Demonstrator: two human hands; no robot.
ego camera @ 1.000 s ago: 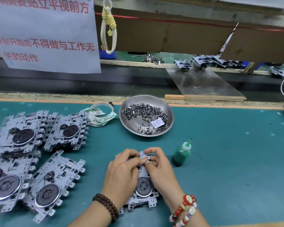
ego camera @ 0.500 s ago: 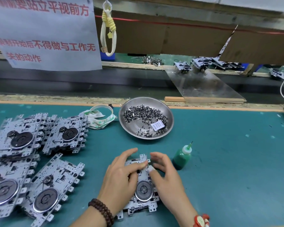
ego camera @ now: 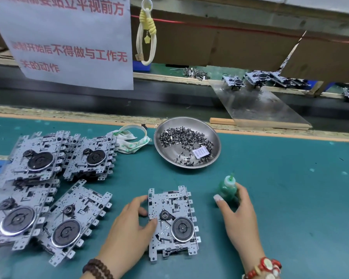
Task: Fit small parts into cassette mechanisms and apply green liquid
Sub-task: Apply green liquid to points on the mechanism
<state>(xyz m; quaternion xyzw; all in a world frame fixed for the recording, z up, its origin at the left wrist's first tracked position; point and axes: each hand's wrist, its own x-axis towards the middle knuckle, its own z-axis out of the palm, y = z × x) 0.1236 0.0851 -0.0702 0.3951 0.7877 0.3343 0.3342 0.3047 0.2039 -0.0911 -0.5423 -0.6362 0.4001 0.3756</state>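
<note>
Both my hands just came off the top edge of the cassette mechanism (ego camera: 172, 222), where they were pinching a small part into place a second ago. I read that as the fitting step done on this unit; green liquid comes next.

Right hand (ego camera: 237, 213) has swung out to the green bottle (ego camera: 228, 188), which stands just right of the mechanism's top corner, nozzle up. My fingers are curled round the bottle's far side with the thumb on the near side. Looks like contact, but the bottle is blurred, so I can't tell if the grip is closed or if it has left the mat (ego camera: 290, 198).

Left hand (ego camera: 132, 224) stayed at the mechanism's left edge. The fingers are loosely spread, thumb tip lying on the plate near the small pulley, bracing it flat. Nothing is pinched.

The mechanism lies flat on the mat, directly in front of me, large flywheel at its lower right.

Steel dish (ego camera: 216, 137) of small parts sits beyond the mechanism, well apart from it. The other mechanisms (ego camera: 48, 190) are piled left of it; I can't tell from here whether they're done.

Next, as I judge it: lift the bottle, tip the nozzle over the freshly fitted part near the mechanism's top edge, and give it a small dab. Risk is over-squeezing and flooding the plate.
</note>
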